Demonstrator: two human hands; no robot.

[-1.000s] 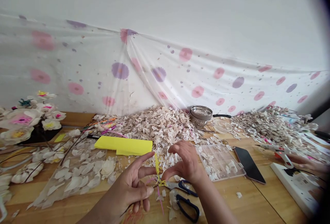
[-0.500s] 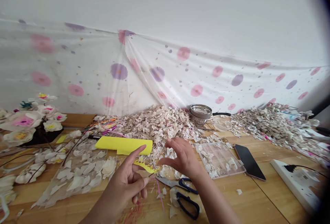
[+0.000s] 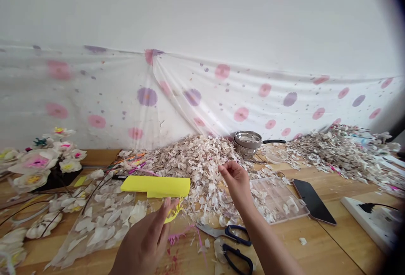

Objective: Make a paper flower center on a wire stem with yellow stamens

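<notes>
My left hand (image 3: 147, 235) is closed, its fingers pressed together around a fringed strip of yellow paper (image 3: 174, 212) whose cut ends stick out past the fingertips. Part of the strip is hidden by the fingers. My right hand (image 3: 236, 178) is raised in front of the heap of pale petals, thumb and fingertips pinched together; I cannot make out what is between them. Folded yellow paper (image 3: 155, 185) lies just beyond my left hand. Scissors (image 3: 226, 235) with dark blue handles rest on the table below my right hand, beside a pink fringed strip (image 3: 177, 238).
A pile of dry petals (image 3: 196, 157) spreads across the back, near a metal strainer bowl (image 3: 248, 140). To the right are a clear divided box (image 3: 275, 199), a phone (image 3: 313, 201) and a power strip (image 3: 363, 224). Handmade flowers (image 3: 47, 161) stand at left, by loose petals (image 3: 98, 224).
My right hand has moved up and away from the yellow strip, its spread fingers now pinched. My left hand has turned and lowered, fingers drawn together, and the pink fringed strip shows beside it.
</notes>
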